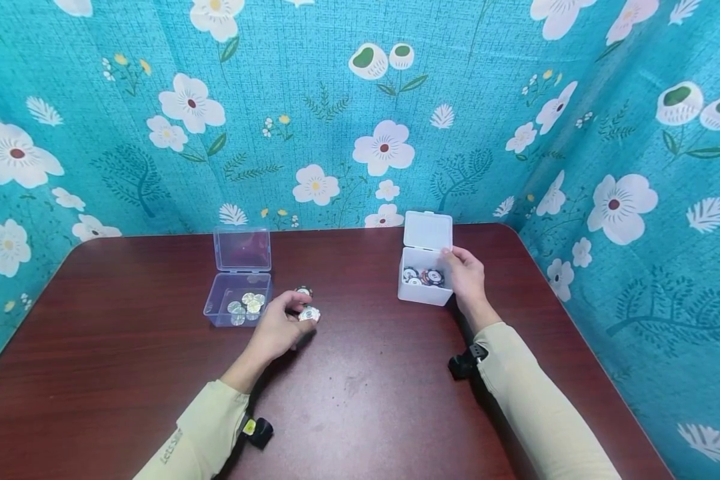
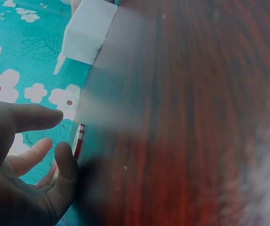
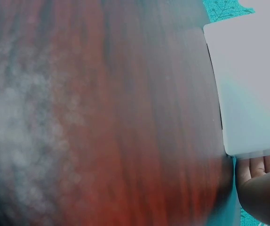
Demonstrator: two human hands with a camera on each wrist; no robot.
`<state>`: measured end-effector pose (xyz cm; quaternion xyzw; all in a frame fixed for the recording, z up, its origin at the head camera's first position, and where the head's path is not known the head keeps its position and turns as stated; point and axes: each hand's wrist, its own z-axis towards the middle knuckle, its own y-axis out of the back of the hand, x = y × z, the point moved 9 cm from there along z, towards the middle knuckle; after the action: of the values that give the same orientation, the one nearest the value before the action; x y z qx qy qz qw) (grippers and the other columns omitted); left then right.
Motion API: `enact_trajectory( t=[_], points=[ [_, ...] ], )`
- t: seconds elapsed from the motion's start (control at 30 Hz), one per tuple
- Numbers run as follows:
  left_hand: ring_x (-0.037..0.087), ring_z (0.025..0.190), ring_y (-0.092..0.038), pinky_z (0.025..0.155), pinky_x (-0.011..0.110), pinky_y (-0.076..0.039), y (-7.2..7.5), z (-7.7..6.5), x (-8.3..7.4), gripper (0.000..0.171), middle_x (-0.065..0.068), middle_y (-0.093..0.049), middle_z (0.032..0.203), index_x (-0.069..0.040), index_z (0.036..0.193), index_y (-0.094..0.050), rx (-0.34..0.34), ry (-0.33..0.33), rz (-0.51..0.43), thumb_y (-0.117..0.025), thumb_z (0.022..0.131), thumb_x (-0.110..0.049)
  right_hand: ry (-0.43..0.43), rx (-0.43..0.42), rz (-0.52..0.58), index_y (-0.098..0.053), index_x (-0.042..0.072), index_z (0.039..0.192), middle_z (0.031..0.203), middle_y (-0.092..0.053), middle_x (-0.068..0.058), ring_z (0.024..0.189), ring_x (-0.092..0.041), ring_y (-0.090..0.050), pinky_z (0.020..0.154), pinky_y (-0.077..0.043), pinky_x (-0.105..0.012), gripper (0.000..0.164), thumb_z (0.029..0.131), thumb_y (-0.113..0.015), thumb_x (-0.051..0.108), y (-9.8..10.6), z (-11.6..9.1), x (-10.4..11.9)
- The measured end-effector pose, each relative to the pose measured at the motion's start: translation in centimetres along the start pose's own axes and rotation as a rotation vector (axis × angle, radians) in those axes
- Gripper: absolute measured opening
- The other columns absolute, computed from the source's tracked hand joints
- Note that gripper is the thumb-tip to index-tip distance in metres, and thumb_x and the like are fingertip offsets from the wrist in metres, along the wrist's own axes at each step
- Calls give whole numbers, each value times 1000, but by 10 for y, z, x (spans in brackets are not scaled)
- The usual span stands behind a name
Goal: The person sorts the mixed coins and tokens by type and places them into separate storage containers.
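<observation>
My left hand (image 1: pixel 283 327) is around a white poker chip (image 1: pixel 309 314), just right of the clear box (image 1: pixel 237 320). In the left wrist view, a gap separates its thumb (image 2: pixel 36 117) and fingers (image 2: pixel 65 162). A chip edge (image 2: pixel 79 136) shows beyond them near the table. A dark-edged chip (image 1: pixel 304 291) lies just behind the hand. My right hand (image 1: pixel 467 277) grips the right wall of the open white box (image 1: pixel 423 295), its thumb near the rim. Several poker chips (image 1: pixel 433 277) lie inside. The right wrist view shows fingers (image 3: pixel 257 165) against the box.
The clear box stands open at the left with its lid (image 1: pixel 243 250) tilted back and several silvery coins (image 1: pixel 253 306) inside. The white box's lid (image 1: pixel 428 230) is raised too. Both stand on the dark wooden table (image 1: pixel 360 393); a flowered curtain (image 1: pixel 336 133) hangs behind.
</observation>
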<state>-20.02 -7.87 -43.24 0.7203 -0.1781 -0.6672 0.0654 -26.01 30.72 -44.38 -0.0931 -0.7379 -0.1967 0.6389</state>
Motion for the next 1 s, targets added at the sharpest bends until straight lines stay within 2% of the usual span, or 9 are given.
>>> enact_trajectory(
  t=[0.17, 0.27, 0.37, 0.47, 0.57, 0.63, 0.7, 0.9, 1.0],
  points=[
    [24, 84, -55, 69, 31, -49, 2, 2, -4, 39, 16, -58, 106, -2, 116, -65, -28, -58, 212, -79, 79, -2, -4, 5, -5, -60, 1, 133, 130, -60, -17, 114, -25, -53, 103, -40, -40, 42, 104, -56, 31, 0, -1, 1],
    [27, 92, -54, 78, 34, -43, 2, 3, -7, 39, 15, -59, 105, -3, 116, -66, -38, -82, 273, -80, 79, -4, -6, 6, -4, -60, 1, 133, 130, -60, -18, 115, -26, -53, 103, -40, -41, 42, 104, -56, 30, -1, -1, 1],
    [27, 91, -54, 76, 35, -45, 2, 4, -7, 39, 14, -59, 105, -3, 115, -66, -37, -84, 289, -80, 79, -4, -8, 6, -5, -60, 1, 134, 131, -60, -17, 116, -25, -53, 104, -39, -41, 42, 104, -56, 30, -1, 0, 0],
    [26, 87, -54, 64, 31, -52, 1, 5, -7, 39, 15, -58, 105, -3, 115, -66, -31, -75, 284, -80, 79, -2, -10, 6, -3, -60, 2, 134, 130, -60, -17, 115, -25, -53, 104, -39, -40, 42, 104, -56, 30, -1, 0, 0],
    [26, 85, -55, 49, 30, -53, 1, 6, -6, 39, 15, -58, 104, -2, 115, -66, -24, -68, 283, -80, 78, 0, -9, 6, -2, -59, 1, 134, 131, -60, -18, 115, -25, -53, 103, -40, -40, 42, 104, -56, 31, -1, 0, 0],
    [27, 86, -55, 50, 30, -53, 0, 7, -6, 39, 15, -58, 102, -3, 114, -67, -21, -68, 294, -80, 77, 1, -8, 5, -3, -59, 1, 135, 131, -59, -18, 115, -25, -53, 103, -40, -40, 44, 104, -56, 32, -1, 0, 1],
    [27, 87, -55, 53, 31, -53, 0, 7, -5, 39, 14, -58, 101, -3, 113, -68, -17, -69, 312, -80, 77, 1, -10, 4, -6, -59, 1, 134, 131, -59, -18, 115, -25, -53, 104, -40, -41, 43, 104, -56, 32, -1, 0, 1],
    [27, 92, -57, 80, 39, -50, -1, 7, -5, 40, 11, -60, 100, -4, 114, -72, -11, -76, 389, -82, 76, -4, -12, -4, -20, -61, 2, 133, 130, -61, -17, 115, -27, -54, 103, -41, -42, 42, 104, -57, 32, 0, 0, -1],
    [27, 93, -57, 84, 41, -49, -1, 8, -5, 40, 10, -60, 100, -3, 115, -73, -6, -68, 402, -82, 76, -5, -11, -2, -17, -61, 2, 133, 130, -60, -18, 116, -27, -53, 103, -40, -42, 42, 104, -57, 32, -1, 0, -1]
  ],
)
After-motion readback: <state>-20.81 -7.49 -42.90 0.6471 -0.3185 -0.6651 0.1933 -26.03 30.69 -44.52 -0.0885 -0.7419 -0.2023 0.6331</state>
